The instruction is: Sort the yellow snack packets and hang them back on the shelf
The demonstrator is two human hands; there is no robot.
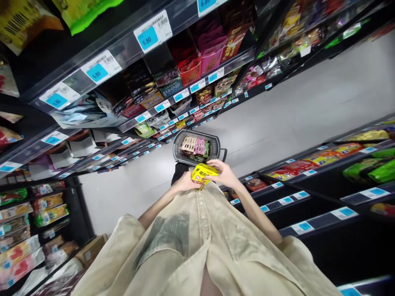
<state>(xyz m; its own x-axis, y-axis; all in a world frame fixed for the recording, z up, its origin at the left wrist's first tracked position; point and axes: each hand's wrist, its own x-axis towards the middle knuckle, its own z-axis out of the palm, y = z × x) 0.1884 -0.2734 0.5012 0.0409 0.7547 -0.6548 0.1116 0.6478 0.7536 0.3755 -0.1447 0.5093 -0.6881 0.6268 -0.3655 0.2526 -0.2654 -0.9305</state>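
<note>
Close in front of my shirt, both hands hold yellow snack packets (pixel 202 172) with dark printing; more than one seems stacked together. My left hand (pixel 184 181) is closed around their left and lower side. With bent fingers, my right hand (pixel 224 173) grips the packets at their right edge. Just beyond my hands, a dark grey shopping basket (pixel 178 149) stands on the floor, its handle out to the right. Inside lie rows of small snack packets (pixel 195 146) in cream, pink and green.
A tall shelf unit (pixel 182 96) with boxed and bagged snacks and blue-white price tags runs along the left and ahead. Another shelf (pixel 304 226) with bagged goods is on my right. Grey floor (pixel 271 127) lies between. A cardboard box (pixel 91 249) sits at lower left.
</note>
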